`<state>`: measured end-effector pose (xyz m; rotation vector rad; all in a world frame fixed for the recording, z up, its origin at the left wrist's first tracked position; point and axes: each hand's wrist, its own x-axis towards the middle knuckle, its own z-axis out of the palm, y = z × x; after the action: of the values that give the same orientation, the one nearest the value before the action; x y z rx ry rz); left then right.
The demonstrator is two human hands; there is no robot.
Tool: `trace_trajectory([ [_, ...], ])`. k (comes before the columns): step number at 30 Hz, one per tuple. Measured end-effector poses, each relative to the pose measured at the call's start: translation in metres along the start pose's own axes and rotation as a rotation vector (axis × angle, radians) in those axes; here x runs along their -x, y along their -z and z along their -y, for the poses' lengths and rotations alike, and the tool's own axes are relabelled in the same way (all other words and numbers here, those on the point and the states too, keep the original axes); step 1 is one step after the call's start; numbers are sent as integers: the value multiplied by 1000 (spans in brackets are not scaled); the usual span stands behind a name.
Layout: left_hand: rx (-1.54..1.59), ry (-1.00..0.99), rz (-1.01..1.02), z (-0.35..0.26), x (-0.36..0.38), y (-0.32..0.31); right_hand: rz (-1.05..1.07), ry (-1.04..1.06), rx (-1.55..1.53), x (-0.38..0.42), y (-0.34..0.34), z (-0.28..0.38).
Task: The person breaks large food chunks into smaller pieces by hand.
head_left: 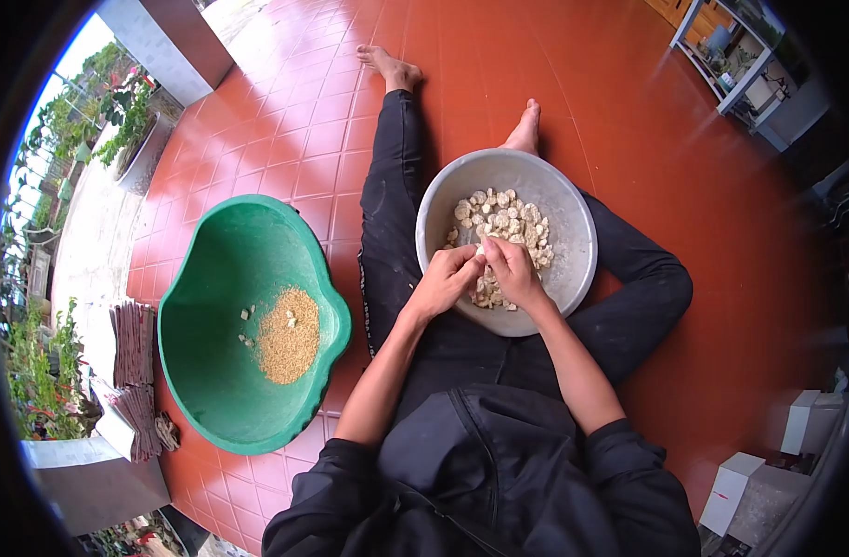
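over the grey basin [576, 255], the left hand [447, 278] and the right hand [514, 267] meet, the fingertips of both pinching 1 small pale piece [481, 249]. under them, in the basin, lies a heap of pale chunks [510, 216]. the person's 2 legs [391, 204] flank the basin. left of the basin, past 1 leg, stands a green tub [215, 278], with yellowish grains [289, 348] and a few pale bits [291, 319] inside it.
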<state>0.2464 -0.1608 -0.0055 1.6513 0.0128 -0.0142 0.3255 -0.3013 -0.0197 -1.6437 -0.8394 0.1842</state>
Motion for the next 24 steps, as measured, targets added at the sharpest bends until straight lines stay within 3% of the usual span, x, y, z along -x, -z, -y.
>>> trace_trajectory([
  [4,-117,16,-23,2,-1,4,26,19,124,1,3,0],
  [9,-33,13,-44,9,-2,1,12,13,131,2,0,2],
  [14,212,-12,-126,4,-6,-6,-55,-141,-280,1,-6,-19],
  [16,-39,-20,-161,3,-3,-5,-57,-132,-283,1,-9,-13],
  [18,-100,-41,-228,4,-2,-6,-62,-125,-286,0,-6,-9],
  [20,-160,-61,-292,4,-3,-7,141,-143,-215,-3,7,-8],
  [22,-145,-242,-330,-3,-3,-6,180,-115,-152,-5,12,-9],
  [24,-118,-197,-276,-2,-1,-3,217,-88,-87,-3,12,-11],
])
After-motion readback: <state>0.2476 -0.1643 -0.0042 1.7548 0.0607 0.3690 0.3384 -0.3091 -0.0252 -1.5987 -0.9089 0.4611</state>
